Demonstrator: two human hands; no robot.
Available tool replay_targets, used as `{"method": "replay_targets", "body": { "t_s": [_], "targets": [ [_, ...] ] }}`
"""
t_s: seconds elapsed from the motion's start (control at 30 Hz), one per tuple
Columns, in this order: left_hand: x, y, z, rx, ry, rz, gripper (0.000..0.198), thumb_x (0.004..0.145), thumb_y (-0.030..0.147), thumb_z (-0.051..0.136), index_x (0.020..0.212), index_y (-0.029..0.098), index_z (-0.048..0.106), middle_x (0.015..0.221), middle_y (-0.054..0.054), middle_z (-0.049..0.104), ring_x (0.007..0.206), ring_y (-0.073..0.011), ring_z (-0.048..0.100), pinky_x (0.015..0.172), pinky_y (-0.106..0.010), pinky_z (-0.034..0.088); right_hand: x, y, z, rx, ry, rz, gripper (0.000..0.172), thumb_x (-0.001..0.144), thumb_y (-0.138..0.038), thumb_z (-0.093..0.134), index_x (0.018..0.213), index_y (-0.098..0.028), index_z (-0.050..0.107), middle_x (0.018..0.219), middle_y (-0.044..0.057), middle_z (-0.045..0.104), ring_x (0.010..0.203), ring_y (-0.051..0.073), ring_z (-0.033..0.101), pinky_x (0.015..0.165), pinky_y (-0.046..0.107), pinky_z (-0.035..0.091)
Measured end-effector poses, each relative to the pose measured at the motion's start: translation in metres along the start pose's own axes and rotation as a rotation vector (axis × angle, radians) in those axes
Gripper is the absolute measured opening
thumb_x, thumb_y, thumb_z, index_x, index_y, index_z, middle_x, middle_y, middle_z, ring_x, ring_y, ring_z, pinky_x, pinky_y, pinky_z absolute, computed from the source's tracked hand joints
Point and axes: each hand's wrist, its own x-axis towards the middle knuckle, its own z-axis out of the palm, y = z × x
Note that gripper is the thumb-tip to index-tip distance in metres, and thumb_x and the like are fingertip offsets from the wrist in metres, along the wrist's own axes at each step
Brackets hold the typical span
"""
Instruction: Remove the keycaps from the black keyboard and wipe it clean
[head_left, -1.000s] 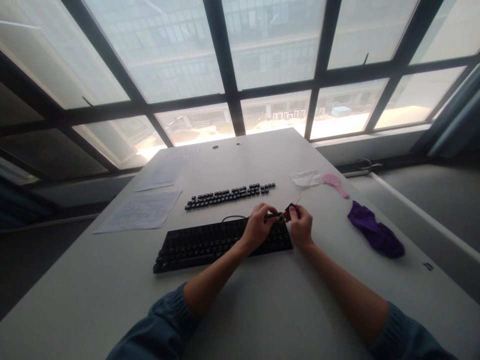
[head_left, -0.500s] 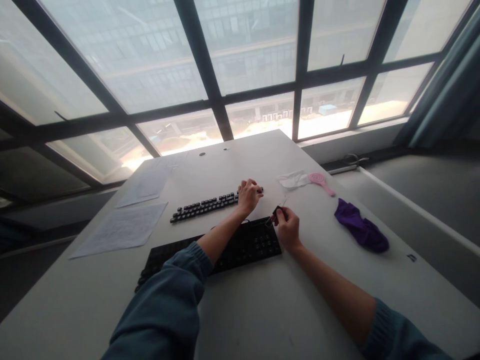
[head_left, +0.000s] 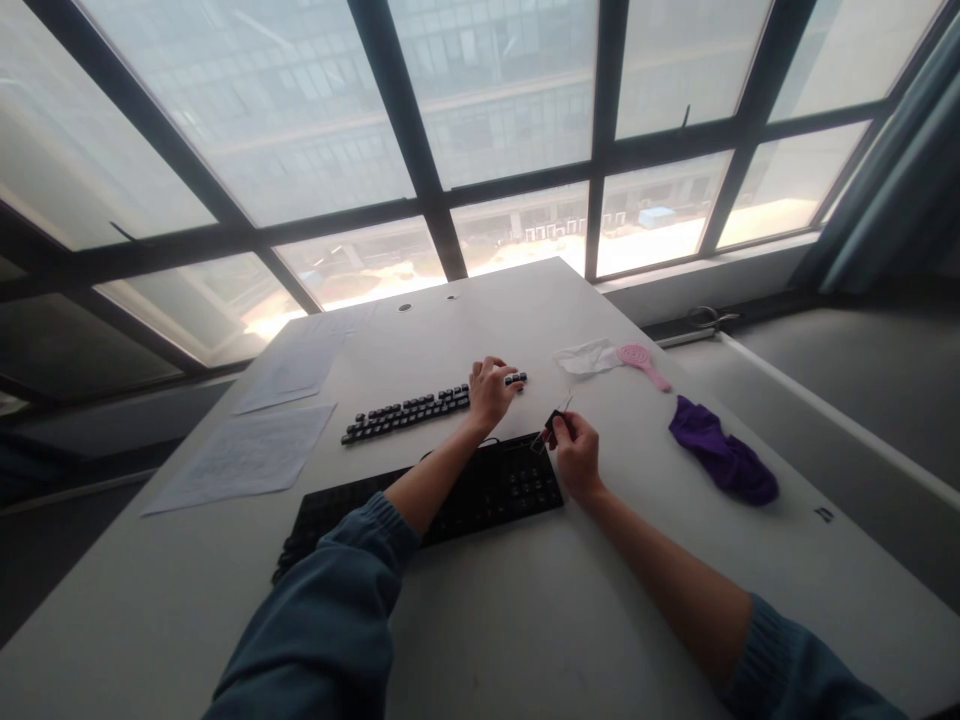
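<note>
Loose black keycaps (head_left: pixel 409 412) stand in rows on the white table, behind a black keyboard (head_left: pixel 491 495). Over the right part of these rows is my left hand (head_left: pixel 491 393), fingers apart and bent, its fingertips by a few keycaps at the end. Whether it touches one is too small to tell. My right hand (head_left: pixel 576 455) is closed around a keycap puller (head_left: pixel 556 419) with a dark body and thin wires sticking out. The puller is just above the keyboard's far right corner. My left forearm and sleeve cover part of the keyboard.
To the right lie a crumpled white tissue (head_left: pixel 587 358), a pink hairbrush (head_left: pixel 640 366) and a purple cloth (head_left: pixel 721 452). Paper sheets (head_left: pixel 244 460) lie on the left. A small dark piece (head_left: pixel 823 514) sits near the right edge. Windows stand beyond the table (head_left: pixel 517 310).
My left hand has shifted slightly left along the keycap rows, baring a few keycaps at the right end. My right hand with the puller has stayed nearly still.
</note>
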Motion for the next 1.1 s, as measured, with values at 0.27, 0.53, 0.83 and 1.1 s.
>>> {"method": "replay_targets", "body": {
  "t_s": [0.27,0.53,0.83,1.1],
  "targets": [
    [-0.079,0.04,-0.041,-0.24,-0.225,0.129,0.02,0.093,0.032,0.061,0.105,0.02,0.07,0.096,-0.006,0.065,0.093,-0.0212,0.059,0.086,-0.033,0.048,0.014,0.005,-0.009,0.04,0.161,0.013,0.037,0.084,-0.053,0.06,0.08,-0.016,0.06,0.062,0.003,0.065,0.052,0.014,0.056,0.049,0.025,0.043],
    [-0.121,0.055,-0.041,-0.201,-0.364,0.186,0.045,0.075,0.045,0.08,0.113,0.022,0.072,0.107,-0.008,0.062,0.101,-0.0261,0.055,0.092,-0.039,0.049,0.014,0.003,-0.018,0.066,0.228,0.022,0.037,0.082,-0.053,0.062,0.078,-0.016,0.059,0.062,0.003,0.065,0.052,0.015,0.057,0.048,0.025,0.043],
    [-0.126,0.053,-0.047,-0.223,-0.294,0.163,0.033,0.084,0.04,0.073,0.112,0.024,0.071,0.105,-0.007,0.064,0.101,-0.0249,0.056,0.093,-0.04,0.047,0.015,-0.011,-0.028,-0.228,-0.061,-0.042,0.023,0.085,-0.039,0.053,0.082,-0.017,0.059,0.064,0.001,0.06,0.057,0.016,0.059,0.054,0.026,0.047],
    [-0.156,0.046,-0.065,-0.067,-0.231,0.202,0.029,0.087,0.035,0.069,0.113,0.023,0.066,0.109,-0.008,0.062,0.103,-0.0261,0.053,0.089,-0.041,0.046,-0.01,-0.019,-0.03,-0.776,-0.317,-0.119,0.013,0.081,-0.031,0.055,0.087,-0.02,0.058,0.071,0.001,0.064,0.063,0.017,0.06,0.062,0.028,0.044]
  ]
}}
